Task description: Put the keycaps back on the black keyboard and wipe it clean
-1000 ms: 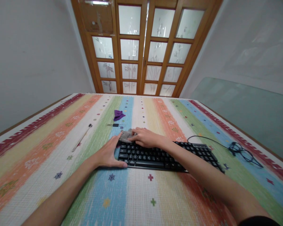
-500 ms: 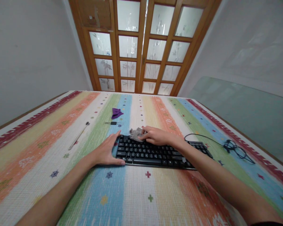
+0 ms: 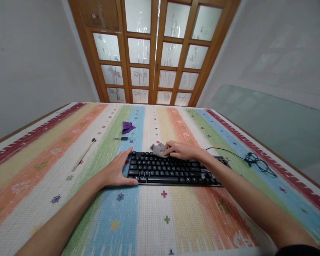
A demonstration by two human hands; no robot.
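A black keyboard (image 3: pixel 170 173) lies flat on the striped tablecloth in front of me. My left hand (image 3: pixel 116 170) spans its left end, thumb on the near edge and fingers at the far edge. With my right hand (image 3: pixel 182 150) I pinch a crumpled grey cloth (image 3: pixel 159 149), pressed against the top row of keys left of the keyboard's middle. My right forearm crosses over the number pad and hides part of it.
Beyond the keyboard lie a folded purple cloth (image 3: pixel 127 127) and a small tool with a black middle and thin metal ends (image 3: pixel 124 139). A long-handled brush (image 3: pixel 83 155) rests at left. The coiled black cable (image 3: pixel 258 164) is at right on the tablecloth (image 3: pixel 149 220).
My right hand has slid the grey cloth a little to the right along the top keys. My left hand keeps its place on the keyboard's end. The view has shifted slightly.
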